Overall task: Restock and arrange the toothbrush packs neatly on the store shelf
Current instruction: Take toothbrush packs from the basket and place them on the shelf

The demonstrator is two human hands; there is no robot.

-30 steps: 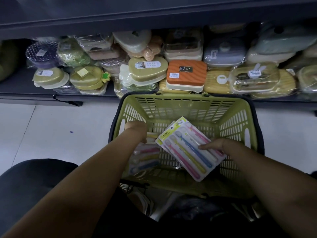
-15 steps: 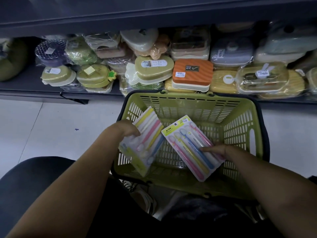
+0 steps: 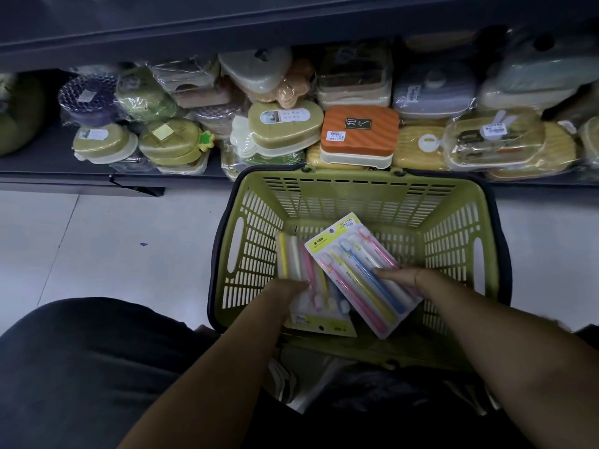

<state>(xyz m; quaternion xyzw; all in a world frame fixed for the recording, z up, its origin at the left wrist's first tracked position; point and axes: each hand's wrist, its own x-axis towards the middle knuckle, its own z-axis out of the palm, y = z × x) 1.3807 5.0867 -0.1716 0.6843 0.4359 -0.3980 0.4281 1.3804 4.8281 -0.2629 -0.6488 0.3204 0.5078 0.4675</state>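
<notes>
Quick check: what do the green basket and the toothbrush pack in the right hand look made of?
Green basket: probably moulded plastic, matte, given its slotted lattice walls. Toothbrush pack in the right hand: apparently printed card backing under a clear glossy blister, judging by sheen over the brushes.

Wearer's body, head view. Left hand [image 3: 290, 288] and right hand [image 3: 402, 277] are bare, as are both forearms [image 3: 223, 367] to the frame edge. Dark, plain trousers [image 3: 81, 367] clothe the leg; a pale ridged form [image 3: 285, 380] is possibly a shoe.
</notes>
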